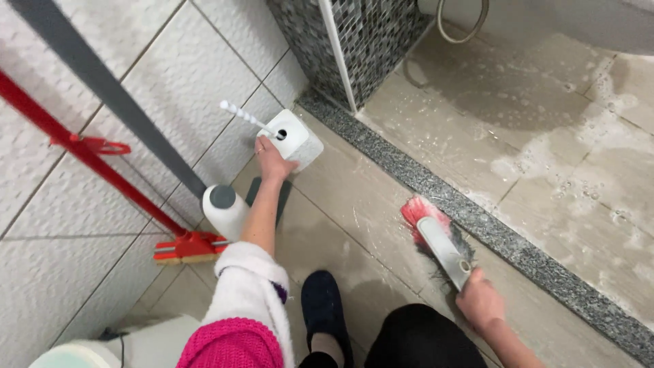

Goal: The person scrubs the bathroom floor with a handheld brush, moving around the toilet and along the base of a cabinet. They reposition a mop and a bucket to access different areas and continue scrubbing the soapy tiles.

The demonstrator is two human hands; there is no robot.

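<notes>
My left hand [270,160] reaches forward and grips the white square holder [294,138] of a toilet brush, whose white twisted handle [244,115] sticks up to the left. My right hand [481,300] holds the grey handle of a scrub brush [436,235] with red and dark bristles. The brush head rests on the wet beige floor tiles beside the speckled grey threshold strip [477,218]. My arm wears a white and pink sleeve [244,307].
A red mop [187,247] and a grey pole [109,88] lean on the white tiled wall at left. A white bottle with a grey cap [225,208] stands by them. Soapy foam covers the shower floor [565,163]. My dark slipper [321,305] is below.
</notes>
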